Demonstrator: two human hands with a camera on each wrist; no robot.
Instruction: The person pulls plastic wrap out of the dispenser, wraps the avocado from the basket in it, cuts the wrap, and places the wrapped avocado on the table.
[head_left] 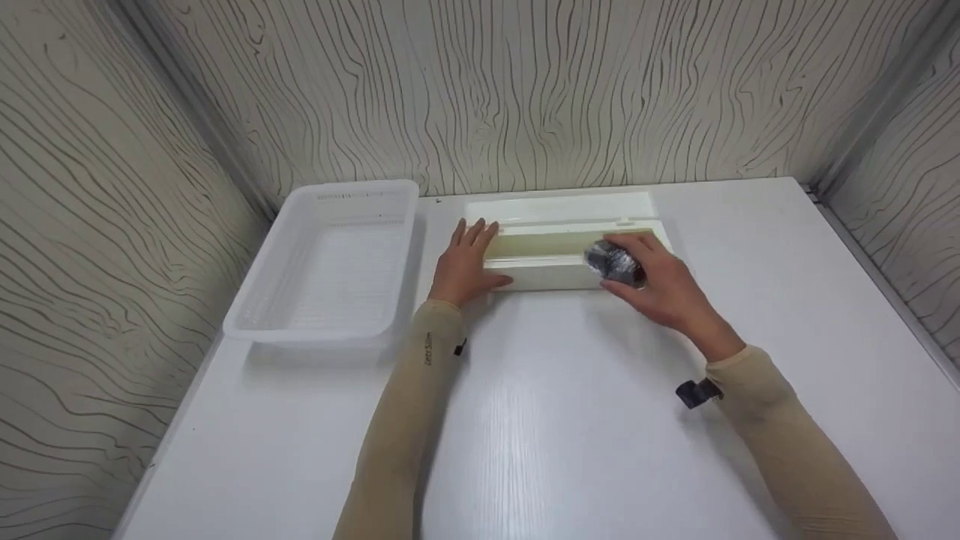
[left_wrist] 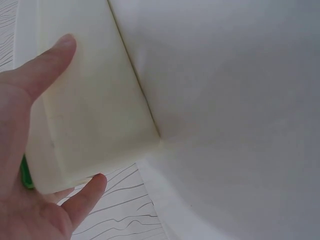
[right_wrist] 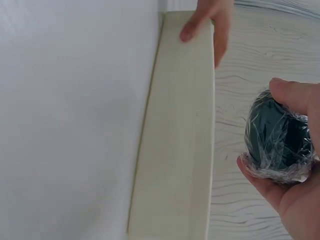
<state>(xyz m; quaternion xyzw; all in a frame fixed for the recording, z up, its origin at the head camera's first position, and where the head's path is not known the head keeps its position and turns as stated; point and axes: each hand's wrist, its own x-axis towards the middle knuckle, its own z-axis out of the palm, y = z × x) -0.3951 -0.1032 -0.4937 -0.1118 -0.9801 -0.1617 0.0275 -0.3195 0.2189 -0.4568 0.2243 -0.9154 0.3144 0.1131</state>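
Note:
A long cream box [head_left: 540, 277] stands towards the back of the table, its white lid [head_left: 559, 208] folded back and its inside showing. At its left end my left hand [head_left: 461, 266] holds it, thumb along the front face and fingers spread over the end. In the left wrist view, a bit of green [left_wrist: 26, 172] shows by the fingers. My right hand [head_left: 664, 285] grips a dark, rounded object wrapped in crinkled clear film [right_wrist: 277, 135], over the box's right end in the head view. What the film covers, I cannot tell.
A white plastic basket [head_left: 247, 330] with slotted sides sits on the white table [head_left: 525, 420], left of the box. Patterned wall panels [head_left: 525, 90] enclose the table at the back and both sides.

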